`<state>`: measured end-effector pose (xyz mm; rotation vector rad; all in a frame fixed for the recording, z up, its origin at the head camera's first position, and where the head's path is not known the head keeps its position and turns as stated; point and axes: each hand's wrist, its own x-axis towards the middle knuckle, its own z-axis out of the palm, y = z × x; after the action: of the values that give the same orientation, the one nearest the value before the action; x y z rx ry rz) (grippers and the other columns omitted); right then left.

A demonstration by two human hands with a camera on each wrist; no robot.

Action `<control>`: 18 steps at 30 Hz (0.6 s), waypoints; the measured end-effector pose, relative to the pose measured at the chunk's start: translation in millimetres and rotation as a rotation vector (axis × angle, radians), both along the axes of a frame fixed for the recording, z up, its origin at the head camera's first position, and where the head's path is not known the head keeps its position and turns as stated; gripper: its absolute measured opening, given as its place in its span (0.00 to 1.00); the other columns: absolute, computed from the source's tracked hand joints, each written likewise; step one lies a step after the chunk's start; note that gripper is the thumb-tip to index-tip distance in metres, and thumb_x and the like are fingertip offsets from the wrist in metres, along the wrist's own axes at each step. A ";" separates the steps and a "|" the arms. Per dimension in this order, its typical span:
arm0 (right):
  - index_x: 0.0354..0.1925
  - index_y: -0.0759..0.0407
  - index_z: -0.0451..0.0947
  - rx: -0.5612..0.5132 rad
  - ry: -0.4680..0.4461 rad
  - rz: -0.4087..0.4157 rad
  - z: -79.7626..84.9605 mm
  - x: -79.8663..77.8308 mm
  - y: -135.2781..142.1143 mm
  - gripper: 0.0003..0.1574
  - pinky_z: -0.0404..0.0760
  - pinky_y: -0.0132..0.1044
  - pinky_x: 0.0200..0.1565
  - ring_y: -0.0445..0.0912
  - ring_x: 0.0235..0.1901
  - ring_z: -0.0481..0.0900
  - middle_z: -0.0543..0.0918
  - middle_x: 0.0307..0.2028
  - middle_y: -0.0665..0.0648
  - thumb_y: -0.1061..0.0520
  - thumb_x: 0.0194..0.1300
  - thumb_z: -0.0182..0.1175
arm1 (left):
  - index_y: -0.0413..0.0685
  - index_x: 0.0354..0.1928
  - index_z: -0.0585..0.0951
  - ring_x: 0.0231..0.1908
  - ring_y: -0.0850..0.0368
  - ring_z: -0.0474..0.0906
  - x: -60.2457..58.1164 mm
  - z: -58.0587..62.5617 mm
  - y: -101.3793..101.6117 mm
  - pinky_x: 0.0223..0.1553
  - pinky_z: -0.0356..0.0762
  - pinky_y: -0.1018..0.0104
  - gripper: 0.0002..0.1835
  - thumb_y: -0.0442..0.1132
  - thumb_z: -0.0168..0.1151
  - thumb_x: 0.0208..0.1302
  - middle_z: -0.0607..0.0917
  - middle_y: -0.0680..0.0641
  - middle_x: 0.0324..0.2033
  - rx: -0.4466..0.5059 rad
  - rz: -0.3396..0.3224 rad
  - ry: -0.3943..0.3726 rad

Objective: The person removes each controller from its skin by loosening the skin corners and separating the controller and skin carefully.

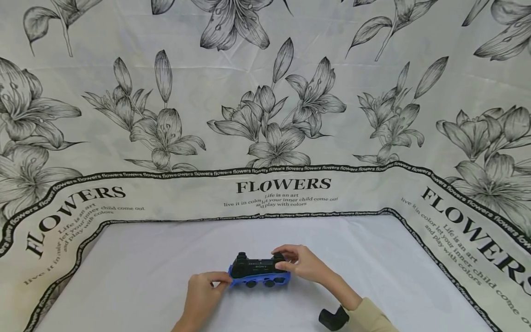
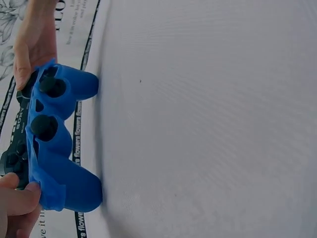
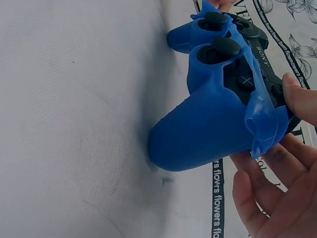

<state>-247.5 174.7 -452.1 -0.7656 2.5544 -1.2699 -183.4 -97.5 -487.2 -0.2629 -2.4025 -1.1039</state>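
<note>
A black Sony game controller (image 1: pixel 250 266) sits partly inside a blue silicone cover (image 2: pixel 74 186), its thumbsticks poking through the holes. The cover wraps the grips, while the controller's top side with the lettering is bare. My left hand (image 1: pixel 202 293) pinches the cover's edge at the left end between thumb and finger. At the other end, my right hand (image 1: pixel 309 266) grips the controller, with its thumb (image 3: pixel 299 101) on the black shell and fingers beneath. Near that thumb, the cover's edge is bunched and folded in the right wrist view. The grips point toward the white tabletop.
A white cloth covers the table (image 1: pixel 157 249). Behind and on both sides stands a flower-printed curtain (image 1: pixel 286 193) with a black lettered border. A black angular piece (image 1: pixel 333 318) shows beside the right forearm, near the beige sleeve (image 1: pixel 371 316).
</note>
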 end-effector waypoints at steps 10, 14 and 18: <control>0.57 0.61 0.76 -0.030 -0.004 0.028 -0.8 1.2 1.9 0.24 0.81 0.43 0.48 0.54 0.51 0.81 0.82 0.53 0.60 0.51 0.66 0.61 | 0.53 0.31 0.88 0.33 0.62 0.84 -6.9 8.6 -14.4 0.31 0.76 0.73 0.08 0.38 0.77 0.45 0.89 0.57 0.29 0.022 0.025 -0.065; 0.57 0.63 0.75 -0.022 0.009 0.024 -2.9 0.9 1.3 0.23 0.81 0.38 0.45 0.53 0.48 0.82 0.83 0.52 0.61 0.53 0.67 0.60 | 0.51 0.42 0.86 0.45 0.56 0.84 -11.5 10.3 -16.4 0.42 0.79 0.69 0.16 0.46 0.74 0.51 0.89 0.54 0.40 0.103 -0.044 -0.216; 0.57 0.63 0.75 -0.017 0.015 0.013 -4.6 -0.8 -0.8 0.23 0.81 0.37 0.43 0.54 0.47 0.83 0.83 0.51 0.63 0.55 0.67 0.60 | 0.47 0.50 0.83 0.52 0.52 0.81 -17.7 9.7 -11.6 0.51 0.78 0.60 0.24 0.50 0.72 0.53 0.87 0.50 0.47 0.158 -0.122 -0.316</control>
<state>-248.3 173.9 -456.7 -0.7961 2.5490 -1.2888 -201.1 -109.1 -477.5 -0.1956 -2.5787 -1.4793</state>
